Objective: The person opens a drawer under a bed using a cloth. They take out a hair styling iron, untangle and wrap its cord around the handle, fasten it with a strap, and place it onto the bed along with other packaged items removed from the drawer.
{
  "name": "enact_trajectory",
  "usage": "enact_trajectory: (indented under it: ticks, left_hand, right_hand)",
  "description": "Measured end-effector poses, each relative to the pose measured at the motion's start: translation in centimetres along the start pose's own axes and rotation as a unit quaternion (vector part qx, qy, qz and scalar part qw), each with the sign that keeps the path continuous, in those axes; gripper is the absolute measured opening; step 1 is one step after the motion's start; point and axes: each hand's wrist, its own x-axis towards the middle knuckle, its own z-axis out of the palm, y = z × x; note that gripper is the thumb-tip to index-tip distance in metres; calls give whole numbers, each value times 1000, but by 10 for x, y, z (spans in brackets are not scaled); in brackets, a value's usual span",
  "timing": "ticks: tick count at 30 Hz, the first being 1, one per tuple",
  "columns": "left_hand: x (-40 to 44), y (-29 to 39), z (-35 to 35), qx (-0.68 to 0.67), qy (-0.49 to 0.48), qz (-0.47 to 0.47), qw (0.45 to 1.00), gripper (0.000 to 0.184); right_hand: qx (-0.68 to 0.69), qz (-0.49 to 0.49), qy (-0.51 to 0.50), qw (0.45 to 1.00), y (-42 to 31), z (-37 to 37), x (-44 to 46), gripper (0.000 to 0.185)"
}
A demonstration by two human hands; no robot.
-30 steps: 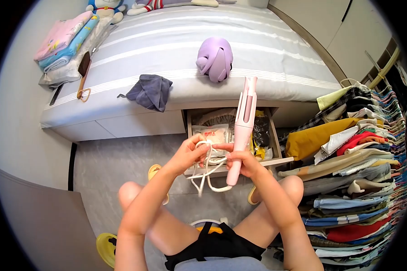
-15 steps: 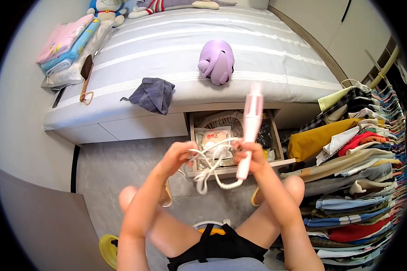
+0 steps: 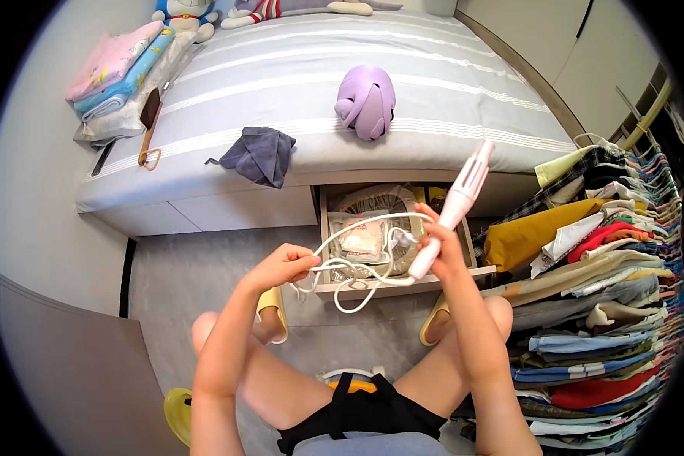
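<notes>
My right hand (image 3: 444,247) is wrapped around the handle of a pink hair styling iron (image 3: 463,190), which tilts up and to the right above the open drawer (image 3: 403,287). Its white power cord (image 3: 380,280) hangs in loose loops between my hands, and the plug (image 3: 404,237) seems to be by my right fingers. Lower left, my left hand (image 3: 285,266) pinches some loops of the cord. Under the cord, inside the drawer, lies a clear plastic package (image 3: 361,237) with pale contents; other bagged things are partly hidden.
On the striped bed (image 3: 266,83) lie a purple rounded object (image 3: 365,102), a dark grey cloth (image 3: 258,157), a brown-headed brush (image 3: 150,114) and folded blankets (image 3: 118,61). A packed rack of clothes (image 3: 593,304) stands close on the right. Yellow slippers (image 3: 273,311) are on the floor.
The styling iron has swung from nearly upright to leaning right, as my right hand moved slightly right. My left hand has shifted a little left and down, and the cord loops are spread wider.
</notes>
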Motion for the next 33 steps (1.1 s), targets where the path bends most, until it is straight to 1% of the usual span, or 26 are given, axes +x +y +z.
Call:
enact_trajectory:
  ticks: [1,3,5,6,7,9,12,13,14,15,16,18,21,22,24,25,26,27,29,30,33]
  left_hand:
    - [2,-3,1,50,24,4,998,27]
    - [9,-12,7,147,72,13,986,26]
    - [14,-14,20,277,106,6,955,25]
    - [14,-6,29,307,113,8,945,25]
    - [15,-1,36,336,119,11,934,26]
    - [22,-1,41,306,91,31,947,27]
    - [28,-12,39,241,34,55,968,29]
    - [28,-12,39,214,15,62,975,30]
    - [26,-11,35,207,8,50,977,32]
    - [21,-5,32,171,7,26,985,32]
    - [17,-2,27,134,6,3,991,32]
    - [9,-2,11,73,4,-39,997,29]
    - [-6,3,-10,59,35,-46,997,26]
    - [-7,0,-18,49,28,-41,998,22]
    - [-8,-1,-23,96,9,-41,994,19]
    - [-8,0,-24,119,0,-41,992,18]
    - [-4,-7,-28,109,-18,-36,993,16]
    - [-2,-9,-27,75,-10,-24,997,17]
    - [4,-9,-21,9,5,-1,1000,20]
    - [7,-9,-17,-2,5,9,1000,24]
    - [19,-12,0,-46,-4,1,999,20]
  right_hand:
    - [-62,6,21,998,9,2,-1,53]
    - [-148,-41,20,988,31,9,-7,59]
    - [-228,-76,-16,971,42,26,-18,64]
    - [-249,-39,-31,967,47,34,-24,62]
    - [-264,-11,-72,962,56,34,-22,55]
    - [-261,36,-142,954,70,40,-26,45]
    - [-265,100,-127,951,75,52,-27,30]
    - [-277,102,-115,948,72,52,-25,26]
    - [-289,105,-102,946,67,50,-21,22]
    - [-301,106,-90,943,60,48,-16,19]
    - [-280,102,-91,950,50,47,-16,16]
    - [-237,65,-31,969,35,36,-10,17]
    - [-173,6,70,983,9,15,1,18]
    - [-126,-7,99,987,4,5,6,18]
    - [-56,-44,159,985,1,-10,15,18]
    - [-61,-62,197,976,-1,-15,16,17]
    - [-64,-74,219,971,0,-18,19,18]
    - [-67,-84,241,964,1,-15,18,19]
    - [-98,-84,217,968,3,-9,12,25]
    - [-127,-82,208,966,12,-13,13,32]
    - [-268,-83,128,951,39,7,0,37]
